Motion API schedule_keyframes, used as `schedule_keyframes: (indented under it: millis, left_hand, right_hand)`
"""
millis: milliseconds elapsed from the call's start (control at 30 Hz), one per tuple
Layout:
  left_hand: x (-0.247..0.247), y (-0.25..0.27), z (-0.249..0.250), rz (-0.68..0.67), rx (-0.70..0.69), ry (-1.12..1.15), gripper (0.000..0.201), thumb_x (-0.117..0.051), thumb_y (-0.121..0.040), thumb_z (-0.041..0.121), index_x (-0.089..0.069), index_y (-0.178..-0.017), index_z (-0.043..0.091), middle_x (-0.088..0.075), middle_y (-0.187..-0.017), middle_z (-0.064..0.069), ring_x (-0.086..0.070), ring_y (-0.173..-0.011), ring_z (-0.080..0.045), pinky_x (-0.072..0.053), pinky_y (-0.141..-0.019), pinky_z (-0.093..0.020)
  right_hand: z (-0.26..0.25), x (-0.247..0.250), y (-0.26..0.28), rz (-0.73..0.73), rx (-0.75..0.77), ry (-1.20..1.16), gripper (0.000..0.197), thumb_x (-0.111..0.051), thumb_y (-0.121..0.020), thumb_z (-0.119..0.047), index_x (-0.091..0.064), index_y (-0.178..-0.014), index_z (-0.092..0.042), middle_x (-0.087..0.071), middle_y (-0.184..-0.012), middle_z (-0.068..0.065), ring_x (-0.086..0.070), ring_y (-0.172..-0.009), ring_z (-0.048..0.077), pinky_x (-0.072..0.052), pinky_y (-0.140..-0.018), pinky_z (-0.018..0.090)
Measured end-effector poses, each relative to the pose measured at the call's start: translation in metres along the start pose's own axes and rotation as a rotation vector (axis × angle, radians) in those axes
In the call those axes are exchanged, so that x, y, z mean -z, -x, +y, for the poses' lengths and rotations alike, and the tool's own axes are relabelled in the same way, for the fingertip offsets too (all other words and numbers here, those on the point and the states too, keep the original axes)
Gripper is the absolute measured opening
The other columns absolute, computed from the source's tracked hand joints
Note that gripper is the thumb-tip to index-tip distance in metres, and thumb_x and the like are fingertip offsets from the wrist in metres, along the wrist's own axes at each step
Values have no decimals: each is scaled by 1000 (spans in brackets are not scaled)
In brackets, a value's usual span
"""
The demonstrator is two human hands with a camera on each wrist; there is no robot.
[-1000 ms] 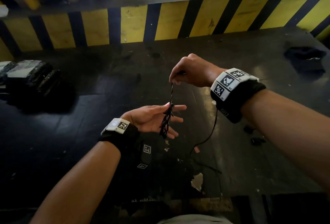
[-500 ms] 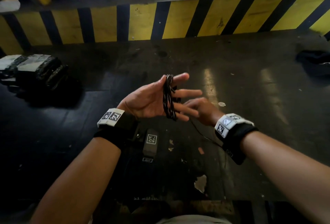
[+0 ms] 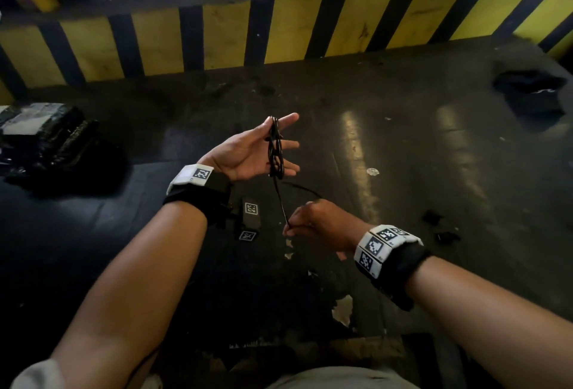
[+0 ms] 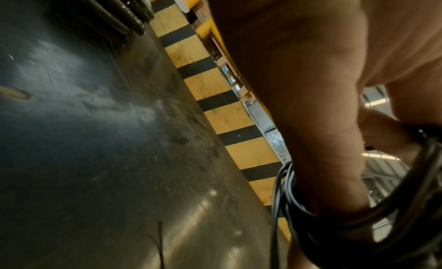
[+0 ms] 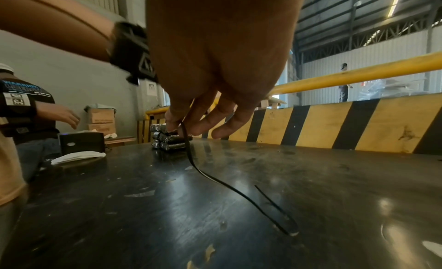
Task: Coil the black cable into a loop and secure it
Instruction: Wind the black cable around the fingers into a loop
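My left hand (image 3: 248,153) lay flat, palm up, fingers straight, the cable (image 3: 276,153) wound around them. My right hand (image 3: 319,224) pinched its loose strand below. On the dark table (image 3: 403,171) sat wrapped bundles (image 3: 46,137) far left, black cloth (image 3: 530,91) far right, striped barrier (image 3: 279,32) behind.
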State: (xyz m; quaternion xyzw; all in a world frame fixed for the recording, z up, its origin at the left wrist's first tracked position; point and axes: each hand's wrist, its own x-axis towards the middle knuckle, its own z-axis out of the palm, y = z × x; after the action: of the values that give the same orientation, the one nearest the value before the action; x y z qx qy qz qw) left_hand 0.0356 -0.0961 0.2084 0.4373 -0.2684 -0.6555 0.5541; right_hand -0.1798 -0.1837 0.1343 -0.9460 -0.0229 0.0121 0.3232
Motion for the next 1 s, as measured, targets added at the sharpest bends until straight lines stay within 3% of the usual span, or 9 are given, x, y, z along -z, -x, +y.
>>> schedule_keyframes:
  millis: [100,200,367,467,633,733,833,1000]
  left_hand:
    - [9,-4,-14,105,98,-65,48,-52,-93,52,-59,-139,39,-31,-156,-23,-45,-133,-52,-53,-96,-56]
    - [16,-4,-33,157,227,-127,44,-46,-99,47,-59,-139,34,-31,-155,-22,-42,-137,-46,-53,-95,-55]
    - [13,-1,-48,106,263,-75,58,-66,-89,49,-57,-143,30,-37,-153,-25,-65,-111,-41,-52,-93,-56]
    - [6,1,-53,42,332,-107,65,-76,-80,53,-60,-140,34,-31,-159,-18,-61,-114,-47,-48,-100,-60]
    - [-10,7,-73,-73,404,-140,65,-70,-87,52,-53,-147,30,-28,-162,-17,-51,-122,-50,-29,-114,-69]
    - [-20,16,-81,-146,372,-103,64,-66,-92,47,-49,-149,26,-27,-163,-19,-44,-128,-54,-21,-115,-72]
    - [-33,25,-77,-229,291,-36,60,-62,-95,45,-48,-150,24,-29,-163,-19,-31,-136,-61,-22,-115,-71]
    - [-52,34,-45,-363,115,60,52,-57,-97,42,-52,-146,24,-19,-166,-21,-15,-138,-69,-20,-114,-71]
  right_hand:
    - [-7,15,5,6,-23,82,21,-61,-98,-31,-78,-103,-19,-77,-99,0,-72,-90,18,-57,-83,39]
    - [-11,43,3,56,-44,191,19,-60,-99,-28,-77,-107,-22,-76,-102,0,-72,-93,18,-58,-84,39]
    - [-13,88,-8,26,-81,424,19,-59,-98,-25,-75,-110,-27,-74,-108,1,-71,-99,24,-58,-86,45]
    - [-15,115,-11,94,-90,486,19,-60,-98,-23,-75,-111,-27,-75,-109,1,-72,-100,23,-58,-87,44]
    - [-14,153,-19,170,-46,583,22,-61,-99,-20,-74,-116,-23,-75,-115,4,-71,-105,23,-56,-87,36]
    - [-8,166,-25,221,-57,601,21,-63,-98,-21,-75,-115,-23,-76,-114,4,-72,-104,23,-57,-86,35]
    - [1,165,-28,253,-87,539,20,-67,-95,-21,-77,-112,-26,-78,-110,3,-74,-99,23,-60,-87,43]
    - [21,122,-31,296,-129,289,16,-72,-90,-24,-81,-103,-27,-81,-101,1,-77,-90,19,-61,-82,44]
